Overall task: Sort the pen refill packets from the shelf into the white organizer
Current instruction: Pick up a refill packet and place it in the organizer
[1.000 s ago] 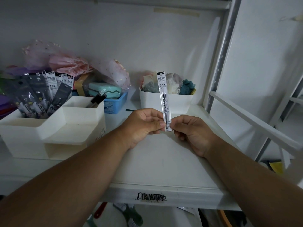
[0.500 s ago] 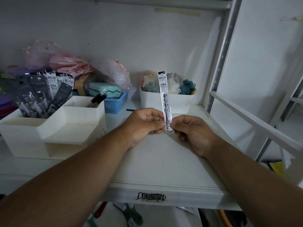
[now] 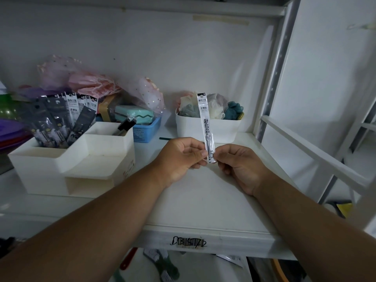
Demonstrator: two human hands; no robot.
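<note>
Item one: my left hand and right hand, both raised over the white shelf, knuckles toward me, meeting at the centre. Fingers of each are curled; both pinch the lower end of a single pen refill packet, the left from its left edge, the right from its right edge. The packet stands nearly upright above the hands, a narrow clear sleeve with a white header card and dark printed characters down its length, its top leaning slightly to the left.

Item two, just beyond my hands and behind the packet: a white tub holding bunched cloth pieces in cream, grey and teal.

Item three, left of my left hand: the white organizer, stepped, with several open compartments. Its far-left compartment holds a stand of refill packets already filed, dark and white sleeves upright and fanned. Its rear-right compartment holds dark pens leaning against the wall.

Item four, beyond the organizer toward the back wall: a blue basket with a mint-green case in it, and pink and lilac gauzy bags heaped behind.

Item five, between basket and tub: a short dark stick lying flat on the shelf; I cannot tell what it is.

Item six, near me, below my wrists: a black scrawl on the shelf's front lip.
</note>
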